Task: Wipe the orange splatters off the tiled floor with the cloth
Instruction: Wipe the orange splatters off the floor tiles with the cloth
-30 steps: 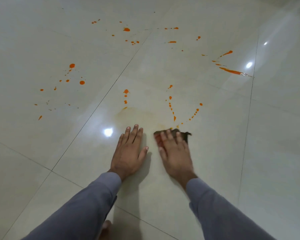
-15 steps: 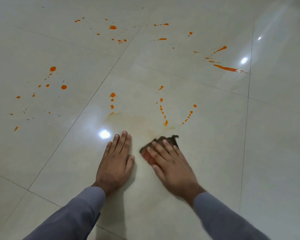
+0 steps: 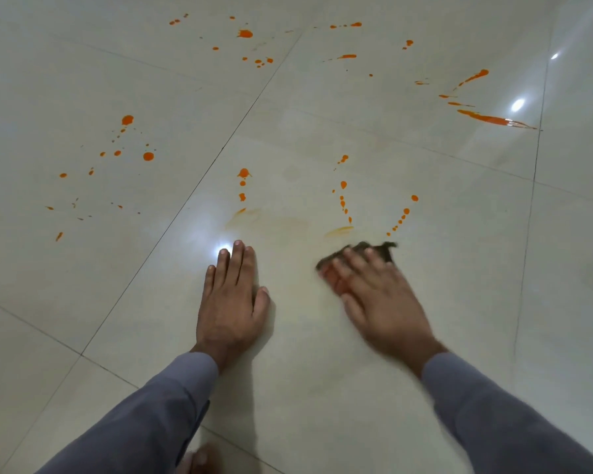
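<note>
Open tiled floor (image 3: 442,336) surrounds both hands.

You see soft, dim light on the shiny floor (image 3: 83,302). Bright glare spots (image 3: 224,252) shine back from lamps above. Your right hand (image 3: 377,302) looks blurry. Your left hand (image 3: 231,313) looks sharp and drops a soft shadow (image 3: 271,336) beside it. Tile lines bend near the edges.

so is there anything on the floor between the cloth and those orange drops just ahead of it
Nothing visible. The right hand presses the cloth flat on the floor, and only bare tile with a faint smear lies between it and the nearest orange drops. The left hand rests flat off to the side.
</note>
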